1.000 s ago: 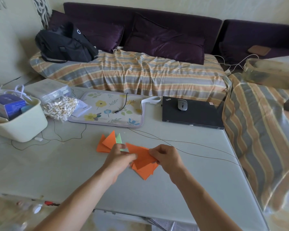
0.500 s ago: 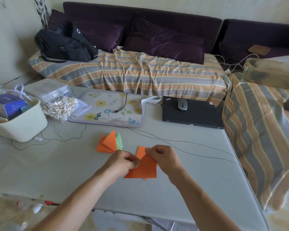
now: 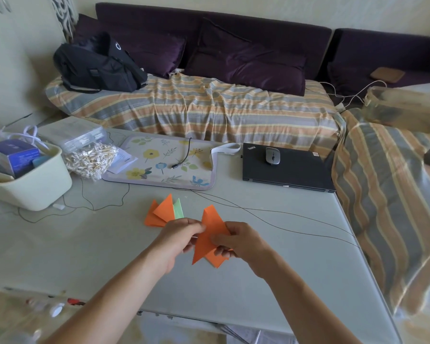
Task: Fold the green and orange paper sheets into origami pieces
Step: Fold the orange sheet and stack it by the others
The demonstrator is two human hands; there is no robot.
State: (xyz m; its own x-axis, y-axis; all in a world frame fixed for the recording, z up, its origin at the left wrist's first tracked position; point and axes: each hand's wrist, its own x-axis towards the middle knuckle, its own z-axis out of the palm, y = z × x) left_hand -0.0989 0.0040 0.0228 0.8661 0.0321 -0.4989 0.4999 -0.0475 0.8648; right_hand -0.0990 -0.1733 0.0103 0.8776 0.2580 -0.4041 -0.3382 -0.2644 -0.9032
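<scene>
An orange paper piece [image 3: 210,232], folded into pointed flaps, is held just above the grey table [image 3: 85,249] near its front middle. My left hand [image 3: 178,235] pinches its left edge with thumb and fingers. My right hand [image 3: 238,240] grips its right side, thumb on top. Behind my left hand lies a small pile of folded orange pieces [image 3: 160,212] with a light green piece [image 3: 178,209] poking out on the right.
A cream bin [image 3: 32,192] with boxes stands at the left, beside a bag of cotton swabs [image 3: 91,158]. A floral pad [image 3: 164,165] and a shut black laptop [image 3: 288,170] with a mouse [image 3: 272,155] lie farther back. Thin cables [image 3: 271,214] cross the table. Striped couches border the far and right sides.
The orange piece has been turned in my hands from lying wide and flat to standing more upright, one point up. Both hands have shifted slightly right.
</scene>
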